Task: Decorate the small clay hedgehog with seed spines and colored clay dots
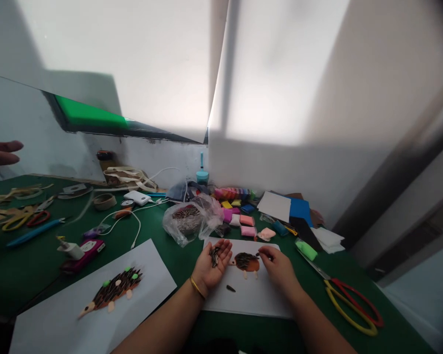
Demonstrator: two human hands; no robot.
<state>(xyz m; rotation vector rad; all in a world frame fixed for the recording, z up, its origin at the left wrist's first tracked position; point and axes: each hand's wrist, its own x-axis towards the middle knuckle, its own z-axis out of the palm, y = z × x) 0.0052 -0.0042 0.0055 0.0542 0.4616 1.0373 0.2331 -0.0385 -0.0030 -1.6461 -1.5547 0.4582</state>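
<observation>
Nearest the camera, the left hand (211, 265) lies palm up over a white sheet (251, 300) on the green counter (29, 265), its grip released and cupped under a small pile of sunflower seeds (215, 255); one loose seed (231, 288) lies on the sheet just beside it. The right hand (278, 268) rests at the edge of a brown clay hedgehog (245, 261), fingertips drawn together; whether that grip holds a seed cannot be determined. The seeds look light, hard and smooth, prone to spill, and best pinched at the blunt end; the clay looks soft and easily dented.
</observation>
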